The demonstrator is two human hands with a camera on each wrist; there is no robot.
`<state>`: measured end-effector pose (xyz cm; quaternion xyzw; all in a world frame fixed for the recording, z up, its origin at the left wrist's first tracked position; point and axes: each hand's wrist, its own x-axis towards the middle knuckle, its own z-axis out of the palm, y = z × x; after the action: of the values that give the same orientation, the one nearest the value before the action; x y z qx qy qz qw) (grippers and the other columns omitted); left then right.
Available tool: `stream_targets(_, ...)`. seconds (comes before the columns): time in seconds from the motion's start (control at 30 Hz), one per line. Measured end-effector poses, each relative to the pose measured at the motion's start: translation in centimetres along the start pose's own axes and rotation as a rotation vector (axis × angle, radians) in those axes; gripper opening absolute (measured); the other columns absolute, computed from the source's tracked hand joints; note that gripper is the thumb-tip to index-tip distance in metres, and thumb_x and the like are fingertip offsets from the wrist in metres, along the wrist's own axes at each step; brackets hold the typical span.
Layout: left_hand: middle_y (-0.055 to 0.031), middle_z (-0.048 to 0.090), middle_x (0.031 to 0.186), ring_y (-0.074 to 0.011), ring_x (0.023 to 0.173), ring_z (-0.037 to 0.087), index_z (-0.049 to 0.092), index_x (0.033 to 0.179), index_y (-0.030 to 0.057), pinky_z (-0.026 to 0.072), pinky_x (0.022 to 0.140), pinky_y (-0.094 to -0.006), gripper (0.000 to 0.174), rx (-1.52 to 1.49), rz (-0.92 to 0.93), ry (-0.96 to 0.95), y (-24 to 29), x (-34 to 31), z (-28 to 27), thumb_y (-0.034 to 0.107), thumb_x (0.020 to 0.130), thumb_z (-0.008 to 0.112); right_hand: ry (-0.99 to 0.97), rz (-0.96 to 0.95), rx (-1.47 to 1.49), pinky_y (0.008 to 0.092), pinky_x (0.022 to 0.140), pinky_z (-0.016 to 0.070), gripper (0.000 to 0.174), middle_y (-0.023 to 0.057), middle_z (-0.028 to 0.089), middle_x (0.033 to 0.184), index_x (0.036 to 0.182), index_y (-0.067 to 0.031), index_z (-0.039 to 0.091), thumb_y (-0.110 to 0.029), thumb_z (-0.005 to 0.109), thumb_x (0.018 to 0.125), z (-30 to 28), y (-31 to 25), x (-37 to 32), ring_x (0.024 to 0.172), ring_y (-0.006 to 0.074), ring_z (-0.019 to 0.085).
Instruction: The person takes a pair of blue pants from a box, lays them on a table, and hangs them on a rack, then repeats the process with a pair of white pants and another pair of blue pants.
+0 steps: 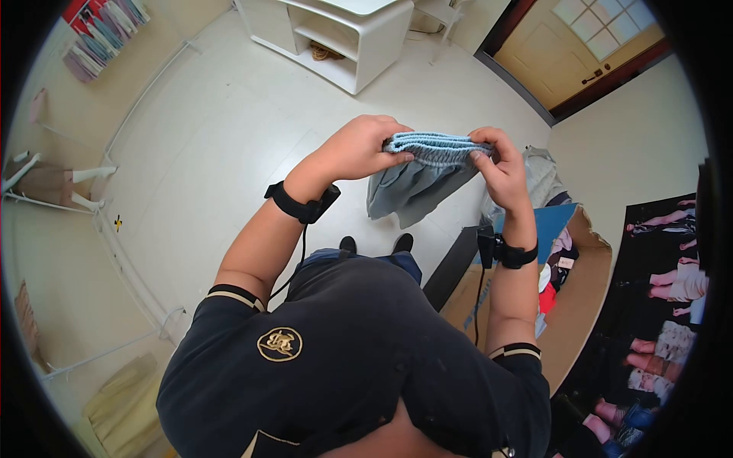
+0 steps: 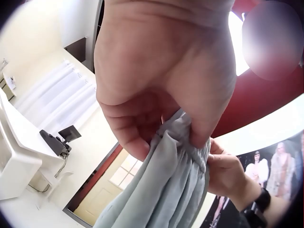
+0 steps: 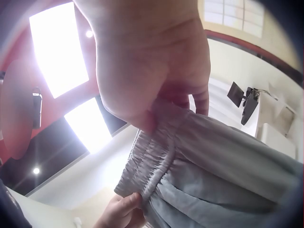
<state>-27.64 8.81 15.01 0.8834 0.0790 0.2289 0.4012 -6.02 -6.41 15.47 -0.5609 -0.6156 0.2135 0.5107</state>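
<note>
1. The cloth (image 1: 420,187) is in front, between the left hand (image 1: 363,149) and the right hand (image 1: 505,169).
2. The box (image 1: 586,286) is on the right, with clothes (image 1: 547,296) in it.
3. The poster (image 1: 637,305) is right of the box.
4. The desk (image 1: 382,38) is far in front.
5. A rope (image 1: 325,53) is in the desk.
6. The door (image 1: 546,57) is right of the desk.
7. The dummy (image 1: 93,173) is on the left.
</note>
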Motion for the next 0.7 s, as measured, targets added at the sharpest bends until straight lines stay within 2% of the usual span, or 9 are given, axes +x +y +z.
stream_targets(0.03,-0.0111,0.061,0.078,-0.0271,0.075,0.056,0.064,0.098,0.0074,0.0449,0.067,-0.0344,0.026,0.057,0.021,0.012,0.1,0.2,0.1,0.019,0.075,0.067,0.005,0.002,-0.002,0.0245,0.071,0.0415,0.022,0.0044,0.055,0.090,0.099,-0.0017,0.053,0.004,0.054,0.077,-0.1,-0.2,-0.2,0.079,0.0115,0.050)
stream_targets(0.13,-0.0097,0.058,0.074,-0.0274,0.073,0.055,0.066,0.097,0.0102,0.0445,0.065,-0.0355,0.025,0.173,0.067,0.033,0.8,0.8,0.3,0.022,0.076,0.067,0.052,0.068,0.206,0.0246,0.077,0.0403,0.040,0.0060,0.054,0.096,0.117,-0.0044,0.045,0.001,0.055,0.078,-0.8,-0.3,-0.4,0.087,0.0123,0.050)
stream_targets(0.27,-0.0103,0.057,0.074,-0.0278,0.073,0.055,0.066,0.097,0.0125,0.0444,0.065,-0.0359,0.022,0.183,0.062,0.040,1.5,1.9,0.6,0.021,0.077,0.065,0.074,0.122,0.290,0.0266,0.082,0.0402,0.043,0.0076,0.053,0.100,0.117,-0.0046,0.044,0.002,0.055,0.076,-1.3,-0.1,-1.0,0.092,0.0141,0.050)
stream_targets(0.37,-0.0115,0.058,0.074,-0.0289,0.073,0.055,0.066,0.098,0.0130,0.0442,0.065,-0.0366,0.021,0.134,0.103,0.090,1.6,3.1,1.3,0.019,0.078,0.063,0.246,-0.012,0.389,0.0294,0.088,0.0385,0.047,0.0104,0.050,0.109,0.120,-0.0034,0.041,0.004,0.052,0.074,-0.9,1.3,-1.6,0.100,0.0170,0.047)
stream_targets(0.43,-0.0121,0.058,0.075,-0.0298,0.072,0.055,0.066,0.098,0.0132,0.0441,0.065,-0.0370,0.021,0.118,0.117,0.120,1.5,3.9,1.7,0.018,0.078,0.062,0.609,-0.077,0.214,0.0322,0.092,0.0362,0.051,0.0117,0.045,0.116,0.120,-0.0014,0.040,0.006,0.052,0.071,-0.1,3.6,-2.9,0.103,0.0198,0.045)
stream_targets(0.53,-0.0135,0.059,0.075,-0.0314,0.072,0.054,0.066,0.098,0.0127,0.0439,0.065,-0.0379,0.021,0.146,0.090,0.241,1.6,4.8,2.2,0.016,0.078,0.060,0.779,-0.160,-0.190,0.0308,0.084,0.0373,0.027,0.0103,0.045,0.100,0.093,-0.0019,0.044,0.006,0.054,0.069,3.4,5.3,-5.9,0.091,0.0202,0.046)
stream_targets(0.6,-0.0141,0.061,0.075,-0.0318,0.073,0.054,0.066,0.097,0.0119,0.0440,0.065,-0.0383,0.021,0.070,0.088,0.335,1.8,5.3,2.4,0.015,0.076,0.060,0.701,-0.103,-0.236,0.0274,0.071,0.0403,0.014,0.0091,0.046,0.077,0.077,-0.0024,0.045,0.003,0.056,0.070,6.2,5.7,-7.0,0.074,0.0190,0.047)
stream_targets(0.67,-0.0131,0.061,0.076,-0.0283,0.072,0.054,0.066,0.098,0.0108,0.0439,0.065,-0.0350,0.021,0.052,0.065,0.342,1.9,6.0,2.5,0.013,0.077,0.061,0.374,0.156,-0.114,0.0239,0.062,0.0422,0.011,0.0039,0.052,0.072,0.077,-0.0018,0.051,-0.002,0.061,0.074,8.7,6.6,-8.2,0.065,0.0122,0.050)
stream_targets(0.7,-0.0122,0.061,0.076,-0.0248,0.072,0.054,0.066,0.099,0.0096,0.0437,0.065,-0.0316,0.021,0.033,0.047,0.353,2.0,6.3,2.5,0.011,0.078,0.062,0.143,0.342,-0.126,0.0251,0.061,0.0438,0.019,0.0053,0.056,0.075,0.085,-0.0004,0.053,-0.009,0.066,0.073,9.7,7.5,-8.4,0.066,0.0116,0.052)
